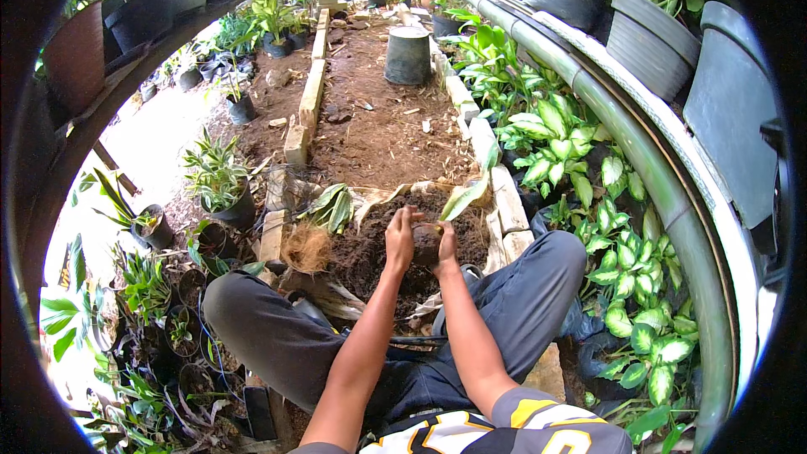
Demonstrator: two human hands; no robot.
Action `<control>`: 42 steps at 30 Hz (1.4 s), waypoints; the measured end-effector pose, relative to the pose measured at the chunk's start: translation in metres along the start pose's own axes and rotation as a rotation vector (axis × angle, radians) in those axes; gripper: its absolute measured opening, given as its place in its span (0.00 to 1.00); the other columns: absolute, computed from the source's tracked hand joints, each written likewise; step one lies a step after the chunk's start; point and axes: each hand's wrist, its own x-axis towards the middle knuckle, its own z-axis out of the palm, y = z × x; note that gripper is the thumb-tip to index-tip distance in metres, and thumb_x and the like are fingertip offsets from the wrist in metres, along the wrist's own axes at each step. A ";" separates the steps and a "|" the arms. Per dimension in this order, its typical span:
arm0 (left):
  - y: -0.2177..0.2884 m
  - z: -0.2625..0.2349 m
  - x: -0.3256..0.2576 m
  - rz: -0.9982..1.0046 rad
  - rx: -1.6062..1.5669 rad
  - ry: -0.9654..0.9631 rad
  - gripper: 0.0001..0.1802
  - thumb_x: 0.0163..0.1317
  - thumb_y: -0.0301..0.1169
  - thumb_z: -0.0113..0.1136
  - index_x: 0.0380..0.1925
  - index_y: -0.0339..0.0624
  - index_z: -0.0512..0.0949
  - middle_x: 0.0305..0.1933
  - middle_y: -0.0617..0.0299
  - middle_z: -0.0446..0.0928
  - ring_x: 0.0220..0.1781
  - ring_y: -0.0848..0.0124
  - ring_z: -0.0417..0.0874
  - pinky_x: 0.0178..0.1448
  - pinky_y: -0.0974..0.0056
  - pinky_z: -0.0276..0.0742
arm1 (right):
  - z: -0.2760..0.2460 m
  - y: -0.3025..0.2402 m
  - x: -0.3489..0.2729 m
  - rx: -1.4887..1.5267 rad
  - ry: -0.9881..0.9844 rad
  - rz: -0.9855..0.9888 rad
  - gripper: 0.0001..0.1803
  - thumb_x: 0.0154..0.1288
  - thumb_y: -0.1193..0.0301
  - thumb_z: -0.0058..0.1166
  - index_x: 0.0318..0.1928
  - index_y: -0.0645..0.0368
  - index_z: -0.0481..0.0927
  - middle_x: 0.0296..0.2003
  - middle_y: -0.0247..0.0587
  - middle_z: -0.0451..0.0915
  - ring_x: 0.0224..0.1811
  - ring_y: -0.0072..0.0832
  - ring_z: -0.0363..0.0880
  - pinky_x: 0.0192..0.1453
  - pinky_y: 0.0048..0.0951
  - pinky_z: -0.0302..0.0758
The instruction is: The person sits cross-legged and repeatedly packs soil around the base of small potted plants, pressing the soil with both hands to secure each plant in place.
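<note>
Between my two hands, above a heap of loose dark soil (357, 256), is a round dark root ball (426, 245). My left hand (400, 238) cups its left side with the fingers pointing up. On its right side, my right hand (447, 244) curls around it. A long pale green leaf (464, 199) rises from beside the right hand and seems to belong to the held plant; its stem is mostly hidden. Left of the soil lies a clump of brown coconut fibre (306, 249), with some cut green leaves (334, 207) just beyond it.
A pale sheet (336, 298) lies under the soil between my bent legs. Stone blocks (309, 101) edge the brown bed ahead, where an upturned black pot (408, 56) stands. Variegated plants (626, 252) and a bamboo rail (664, 151) run along the right; potted plants (225, 176) stand left.
</note>
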 end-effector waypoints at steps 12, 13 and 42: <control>0.001 -0.014 -0.008 -0.307 -0.026 -0.259 0.36 0.61 0.52 0.60 0.57 0.30 0.74 0.52 0.52 0.79 0.54 0.69 0.78 0.59 0.66 0.71 | 0.061 -0.007 -0.027 -0.766 0.304 -0.756 0.40 0.70 0.39 0.37 0.37 0.70 0.79 0.37 0.49 0.77 0.39 0.38 0.76 0.48 0.38 0.70; 0.000 -0.015 -0.010 -0.346 -0.027 -0.266 0.35 0.61 0.50 0.61 0.57 0.30 0.74 0.52 0.51 0.79 0.53 0.69 0.78 0.58 0.67 0.72 | 0.063 -0.007 -0.030 -0.818 0.378 -0.693 0.40 0.70 0.39 0.37 0.38 0.70 0.79 0.38 0.50 0.76 0.40 0.39 0.76 0.48 0.38 0.70; 0.020 0.000 -0.013 -0.342 -0.219 0.037 0.26 0.63 0.48 0.61 0.48 0.35 0.79 0.45 0.59 0.81 0.46 0.73 0.81 0.51 0.69 0.74 | 0.067 0.001 -0.038 -0.189 0.489 -0.607 0.30 0.74 0.49 0.33 0.50 0.60 0.82 0.51 0.41 0.79 0.56 0.32 0.75 0.64 0.35 0.66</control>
